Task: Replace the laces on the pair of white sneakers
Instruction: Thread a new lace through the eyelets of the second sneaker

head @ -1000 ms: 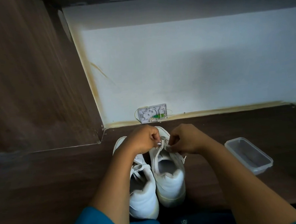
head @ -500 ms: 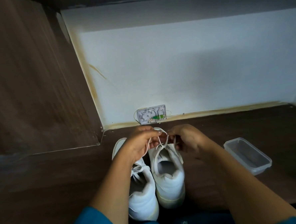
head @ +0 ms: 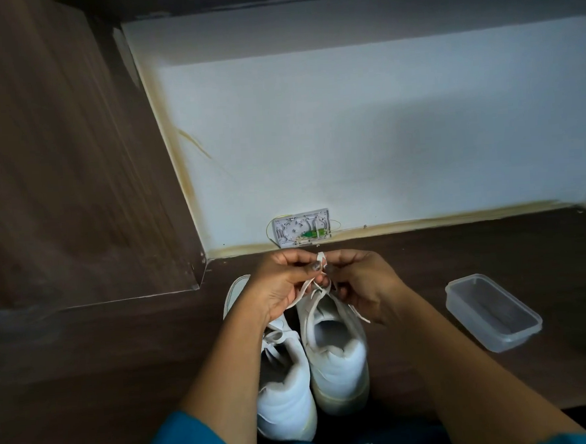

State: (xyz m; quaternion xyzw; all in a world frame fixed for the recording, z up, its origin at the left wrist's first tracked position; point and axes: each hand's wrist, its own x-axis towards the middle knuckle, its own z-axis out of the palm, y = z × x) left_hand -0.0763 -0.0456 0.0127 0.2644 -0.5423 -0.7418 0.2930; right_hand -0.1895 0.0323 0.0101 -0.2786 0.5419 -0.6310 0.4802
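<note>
Two white sneakers stand side by side on the dark wooden floor, heels toward me. Over the front of the right sneaker [head: 337, 353], my left hand [head: 281, 284] and my right hand [head: 360, 283] meet and pinch the white lace [head: 321, 256], lifting a small loop of it above the shoe. Loose lace strands trail down past both hands to the eyelets. The left sneaker [head: 285, 394] lies partly under my left forearm, its lace loosely tied.
A clear plastic container [head: 492, 312] sits on the floor to the right. An open white wall box [head: 302, 227] with a green part is fixed low on the white wall just beyond the shoes. A dark wooden panel [head: 58, 167] rises at the left.
Both hands have lifted away from the shoe's tongue and come together, drawing the lace up into a small loop. The shoes have stayed put.
</note>
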